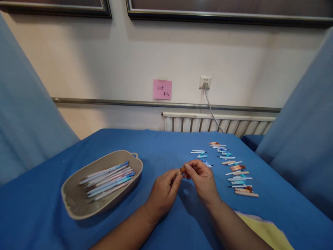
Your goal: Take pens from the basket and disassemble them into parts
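Observation:
My left hand (164,189) and my right hand (201,180) meet above the blue cloth, both with fingers pinched. Between their fingertips is a small brown pen part (182,170); most of it is hidden by the fingers. To the right of my hands lie loose pen parts in rows: orange-brown printed pieces (237,168), pale barrels (246,194), turquoise pieces (238,182) and thin white refills (240,187). A few blue pieces (199,151) lie just beyond my right hand. On the left, a beige basket (68,187) holds several whole pens (111,178) side by side.
The table is covered with a blue cloth (156,146). A yellow cloth (262,231) lies at the front right, under my right forearm. Behind the table are a radiator (195,124), a metal rail (125,102) and a plugged cord (211,107). Blue curtains (26,104) hang at both sides.

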The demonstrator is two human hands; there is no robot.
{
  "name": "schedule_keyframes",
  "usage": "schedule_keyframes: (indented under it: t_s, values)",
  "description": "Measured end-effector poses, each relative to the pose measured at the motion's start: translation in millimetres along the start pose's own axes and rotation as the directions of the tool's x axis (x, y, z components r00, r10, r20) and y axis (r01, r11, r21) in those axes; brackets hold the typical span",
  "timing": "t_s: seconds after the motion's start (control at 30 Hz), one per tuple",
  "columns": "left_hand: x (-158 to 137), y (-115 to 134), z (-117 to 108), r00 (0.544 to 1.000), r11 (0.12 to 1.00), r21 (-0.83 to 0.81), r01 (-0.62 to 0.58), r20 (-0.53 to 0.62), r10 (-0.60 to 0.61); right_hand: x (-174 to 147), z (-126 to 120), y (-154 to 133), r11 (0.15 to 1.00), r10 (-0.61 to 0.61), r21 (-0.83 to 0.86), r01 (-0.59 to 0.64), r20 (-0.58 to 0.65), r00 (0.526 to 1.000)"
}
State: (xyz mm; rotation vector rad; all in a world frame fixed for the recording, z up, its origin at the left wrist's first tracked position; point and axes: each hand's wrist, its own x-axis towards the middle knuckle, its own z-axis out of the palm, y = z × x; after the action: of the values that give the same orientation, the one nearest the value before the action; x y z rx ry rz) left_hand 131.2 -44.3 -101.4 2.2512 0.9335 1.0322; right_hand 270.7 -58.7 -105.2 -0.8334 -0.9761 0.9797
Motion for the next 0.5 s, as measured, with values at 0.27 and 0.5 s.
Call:
schedule_keyframes:
  t_s: [0.27, 0.5]
  values:
    - [0.7, -0.2, 0.4, 1.0, 1.0, -0.009, -0.003, 0.004, 0.003, 1.3, 0.6, 2.0, 0.999, 0.016, 0.044, -0.017, 0.011, 1.0]
    - [-0.6, -1.0, 0.4, 0.997, 0.997, -0.009, 0.071, -0.027, -0.071, 3.6, -2.9, 17.0, 0.929, 0.223, 0.292, -0.226, 0.044, 0.974]
